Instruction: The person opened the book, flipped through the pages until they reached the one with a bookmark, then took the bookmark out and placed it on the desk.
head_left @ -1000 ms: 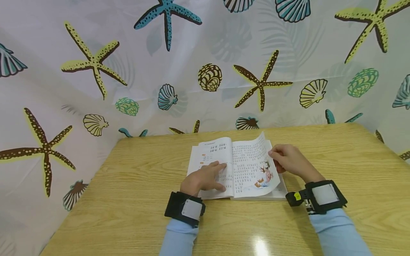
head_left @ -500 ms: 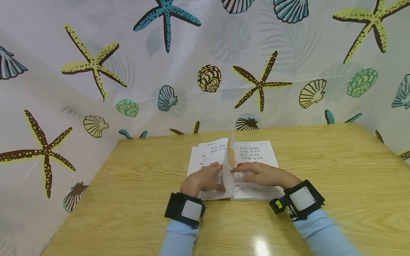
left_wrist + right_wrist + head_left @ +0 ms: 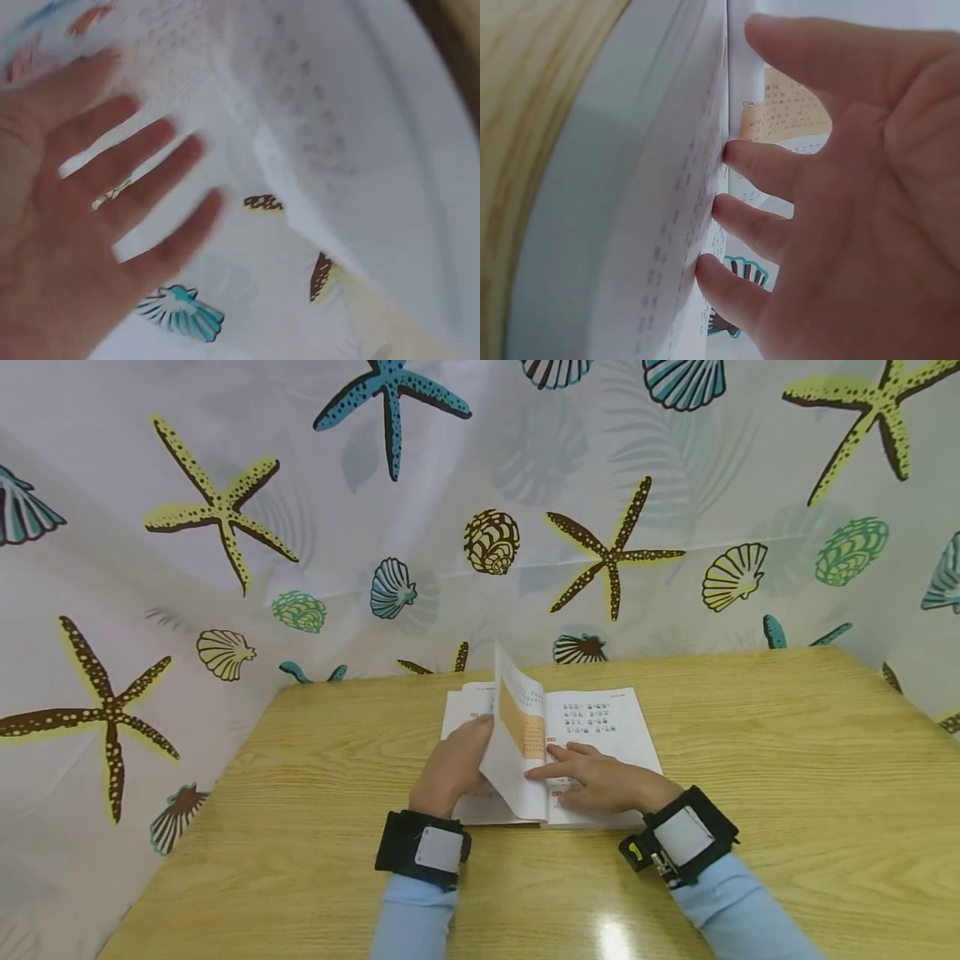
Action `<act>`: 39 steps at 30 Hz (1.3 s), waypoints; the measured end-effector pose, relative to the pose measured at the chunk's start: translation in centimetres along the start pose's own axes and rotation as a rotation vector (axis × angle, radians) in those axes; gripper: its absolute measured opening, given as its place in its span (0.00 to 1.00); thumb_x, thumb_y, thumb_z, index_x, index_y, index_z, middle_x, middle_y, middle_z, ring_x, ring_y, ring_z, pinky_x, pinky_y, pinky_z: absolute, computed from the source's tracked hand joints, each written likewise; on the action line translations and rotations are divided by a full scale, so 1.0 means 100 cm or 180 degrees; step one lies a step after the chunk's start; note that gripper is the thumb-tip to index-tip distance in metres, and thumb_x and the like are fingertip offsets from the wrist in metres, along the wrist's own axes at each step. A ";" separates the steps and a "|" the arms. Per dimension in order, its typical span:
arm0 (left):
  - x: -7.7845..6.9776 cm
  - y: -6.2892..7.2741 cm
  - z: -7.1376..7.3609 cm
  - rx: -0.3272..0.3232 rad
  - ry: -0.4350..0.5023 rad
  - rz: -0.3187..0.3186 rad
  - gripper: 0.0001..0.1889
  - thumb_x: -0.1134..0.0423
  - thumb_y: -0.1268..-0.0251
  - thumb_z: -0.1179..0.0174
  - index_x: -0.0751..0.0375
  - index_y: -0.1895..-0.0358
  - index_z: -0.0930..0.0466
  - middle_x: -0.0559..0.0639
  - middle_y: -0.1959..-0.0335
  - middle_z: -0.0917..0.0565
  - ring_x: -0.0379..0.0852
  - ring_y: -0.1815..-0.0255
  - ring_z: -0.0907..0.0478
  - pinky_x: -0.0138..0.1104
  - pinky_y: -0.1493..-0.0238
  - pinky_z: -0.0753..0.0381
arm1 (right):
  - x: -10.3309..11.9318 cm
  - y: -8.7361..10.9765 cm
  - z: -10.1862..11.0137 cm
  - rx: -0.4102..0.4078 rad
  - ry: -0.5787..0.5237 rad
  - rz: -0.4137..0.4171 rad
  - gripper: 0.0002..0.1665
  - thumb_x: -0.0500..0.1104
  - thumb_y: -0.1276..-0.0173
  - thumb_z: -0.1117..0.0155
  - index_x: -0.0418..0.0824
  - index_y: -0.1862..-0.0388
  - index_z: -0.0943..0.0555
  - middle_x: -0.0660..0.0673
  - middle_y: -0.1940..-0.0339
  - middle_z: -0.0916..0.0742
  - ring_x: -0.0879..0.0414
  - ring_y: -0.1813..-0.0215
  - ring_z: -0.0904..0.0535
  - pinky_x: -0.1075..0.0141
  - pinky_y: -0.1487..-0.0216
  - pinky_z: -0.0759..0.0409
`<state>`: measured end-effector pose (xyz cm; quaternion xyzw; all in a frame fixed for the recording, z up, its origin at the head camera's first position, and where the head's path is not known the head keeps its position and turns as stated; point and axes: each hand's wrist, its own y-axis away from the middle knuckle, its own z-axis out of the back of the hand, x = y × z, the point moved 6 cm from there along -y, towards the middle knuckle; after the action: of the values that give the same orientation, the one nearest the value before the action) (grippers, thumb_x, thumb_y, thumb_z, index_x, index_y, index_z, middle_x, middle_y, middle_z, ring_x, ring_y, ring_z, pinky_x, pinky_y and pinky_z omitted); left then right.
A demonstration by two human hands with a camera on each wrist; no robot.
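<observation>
An open book [image 3: 622, 718] with printed text lies on the table. One leaf [image 3: 517, 777] with an orange block stands raised near the fold, leaning left. My left hand [image 3: 450, 768] is at the left page, on the far side of that leaf, which hides its fingertips in the head view. In the left wrist view the left hand's fingers [image 3: 161, 202] are straight and spread beside the lifted paper. My right hand [image 3: 600, 779] rests on the right page with fingers extended toward the fold. In the right wrist view its fingertips [image 3: 739, 154] touch the printed page.
The book lies on a wooden table [image 3: 300, 793], near its back edge. Behind stands a white cloth [image 3: 337, 527] printed with starfish and shells. Each wrist wears a black strap with a white plate.
The right hand has brought the leaf from the right side over past the fold, then settled on the right page. The left hand has shifted slightly left, and the leaf now leans over it.
</observation>
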<state>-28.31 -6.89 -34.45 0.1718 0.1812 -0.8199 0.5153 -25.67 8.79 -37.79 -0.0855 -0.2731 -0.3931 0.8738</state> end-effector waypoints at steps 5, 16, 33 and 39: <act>-0.007 0.001 0.026 -0.0828 -0.0008 -0.0217 0.22 0.54 0.18 0.51 0.63 0.30 0.27 0.60 0.30 0.26 0.59 0.29 0.30 0.53 0.31 0.31 | 0.001 -0.002 0.000 -0.0009 -0.0020 0.0006 0.26 0.35 0.28 0.41 0.42 0.32 0.21 0.24 0.25 0.35 0.21 0.25 0.47 0.30 0.29 0.46; 0.002 -0.003 -0.038 0.1088 -0.0211 0.0185 0.34 0.61 0.36 0.29 0.57 0.27 0.30 0.57 0.24 0.33 0.58 0.25 0.37 0.51 0.28 0.34 | 0.001 -0.002 -0.001 -0.0047 0.0048 -0.0046 0.25 0.33 0.28 0.40 0.42 0.33 0.20 0.24 0.25 0.35 0.21 0.26 0.45 0.29 0.31 0.43; 0.002 0.000 -0.040 0.1127 0.0041 0.0400 0.38 0.62 0.37 0.27 0.54 0.24 0.32 0.54 0.21 0.38 0.57 0.22 0.41 0.50 0.28 0.35 | -0.068 0.035 0.034 -0.0180 0.0216 -0.1140 0.32 0.34 0.35 0.32 0.32 0.31 0.25 0.23 0.25 0.35 0.23 0.26 0.42 0.33 0.31 0.39; 0.001 -0.001 -0.039 0.1134 0.0059 0.0397 0.38 0.63 0.37 0.28 0.54 0.24 0.33 0.55 0.21 0.38 0.58 0.22 0.42 0.51 0.27 0.36 | -0.083 0.051 0.041 -0.0220 -0.0146 -0.1216 0.33 0.31 0.32 0.34 0.26 0.29 0.30 0.21 0.24 0.42 0.23 0.25 0.46 0.35 0.29 0.41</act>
<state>-28.07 -5.10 -37.91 0.2788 0.0269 -0.8038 0.5248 -28.14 19.05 -38.60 -0.0711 -0.2905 -0.5588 0.7735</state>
